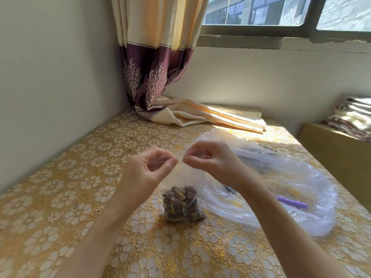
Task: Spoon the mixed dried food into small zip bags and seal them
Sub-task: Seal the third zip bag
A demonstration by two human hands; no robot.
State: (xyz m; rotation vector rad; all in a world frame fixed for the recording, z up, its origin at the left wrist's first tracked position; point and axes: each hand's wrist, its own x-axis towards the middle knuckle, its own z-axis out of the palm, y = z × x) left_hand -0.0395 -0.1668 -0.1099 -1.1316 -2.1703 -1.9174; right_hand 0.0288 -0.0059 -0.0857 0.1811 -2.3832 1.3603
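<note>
A small clear zip bag stands on the table, its bottom filled with dark brown and greenish dried food. My left hand pinches the bag's top edge between thumb and fingers. My right hand pinches the same top strip right beside it, the fingertips of both hands nearly touching. A purple spoon lies inside a large crumpled clear plastic bag to the right.
The table carries a gold floral cloth and meets walls at left and back. A curtain's end lies on the far side. A box with folded cloths stands at right.
</note>
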